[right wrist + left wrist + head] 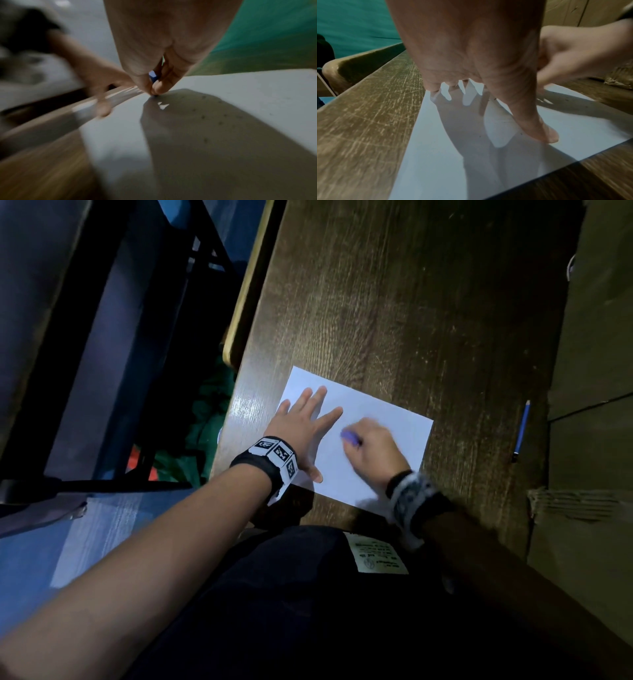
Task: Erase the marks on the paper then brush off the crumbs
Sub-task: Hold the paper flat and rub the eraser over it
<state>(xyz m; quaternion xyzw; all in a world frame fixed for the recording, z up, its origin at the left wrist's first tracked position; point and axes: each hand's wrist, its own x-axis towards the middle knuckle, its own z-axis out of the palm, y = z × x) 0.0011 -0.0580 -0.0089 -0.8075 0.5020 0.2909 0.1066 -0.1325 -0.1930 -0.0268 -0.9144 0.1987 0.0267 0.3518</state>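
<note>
Paper (376, 419), a smooth white rectangular sheet, lies flat on the dark wood-grain bench (394, 302), set at a slant near the bench's left edge. Nearest the person, the sheet's lower corner sits close to the near edge of the bench, by a dark trouser leg. The left hand (301, 426) lies flat on the sheet's left part, fingers straight and spread, the thumb pressing down near the lower left edge. Just beside it, the right hand (371, 446) is curled, thumb and fingers pinching a small blue-purple eraser (350, 437) whose tip touches the sheet about mid-page; this hand is blurred. Small dark crumbs (204, 116) dot the sheet in the right hand's shadow. The bench top is scratched and worn, glossy at its rounded left edge. To the right, well apart from the sheet, a slim blue pencil (521, 430) lies near the bench's right edge. Beyond the sheet, the bench runs on as bare wood.
</note>
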